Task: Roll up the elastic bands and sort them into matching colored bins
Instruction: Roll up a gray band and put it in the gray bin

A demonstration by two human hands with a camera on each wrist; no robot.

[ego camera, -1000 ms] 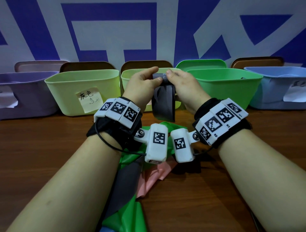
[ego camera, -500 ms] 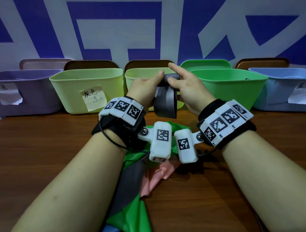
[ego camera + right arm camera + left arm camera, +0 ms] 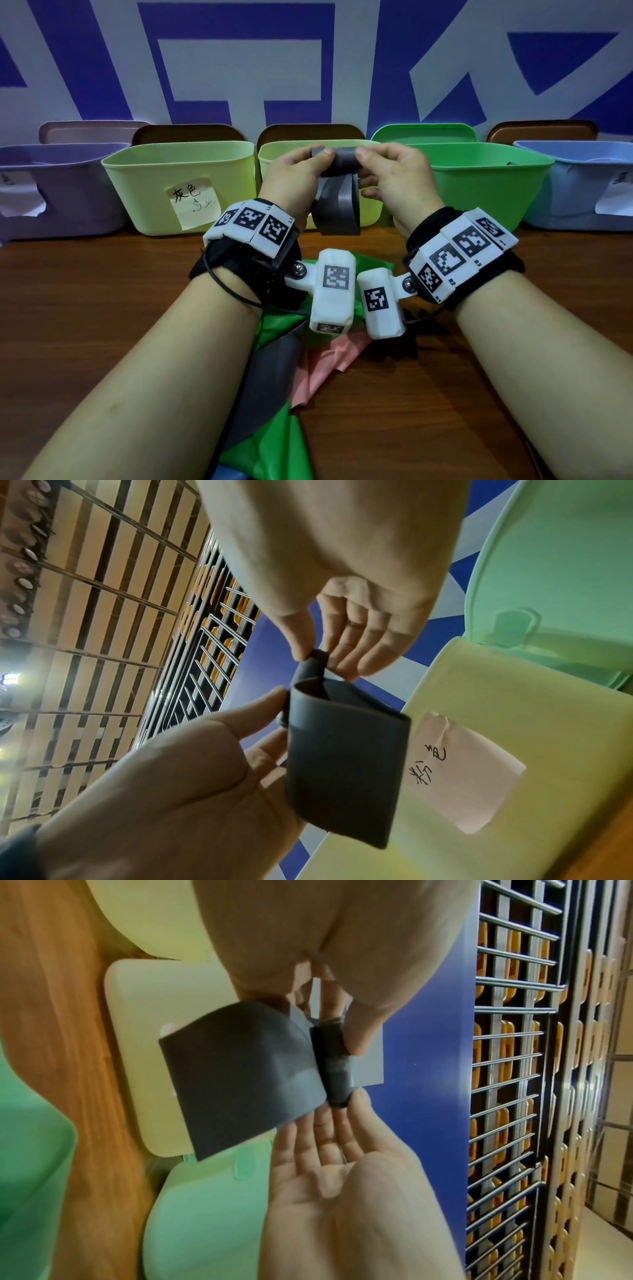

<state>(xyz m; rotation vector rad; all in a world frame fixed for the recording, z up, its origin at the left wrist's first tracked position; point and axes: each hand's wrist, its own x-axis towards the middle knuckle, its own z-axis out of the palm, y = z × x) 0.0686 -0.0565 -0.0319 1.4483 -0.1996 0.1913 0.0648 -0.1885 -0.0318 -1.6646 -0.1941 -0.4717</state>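
Two hands share one grey elastic band (image 3: 337, 202), held up in front of the middle yellow-green bin (image 3: 371, 212); left hand (image 3: 294, 174) pinches the roll's left end w/ thumb + fingers; right hand (image 3: 394, 171) pinches the right end, other fingers loosely curled; tail hangs below, unrolled. To do it well: keep turns tight, edges square, feed the tail evenly w/o letting either pinch slip; then drop it in the yellow-green bin w/ the note (image 3: 178, 186), probably grey's; more bands lie on the table (image 3: 85, 291).
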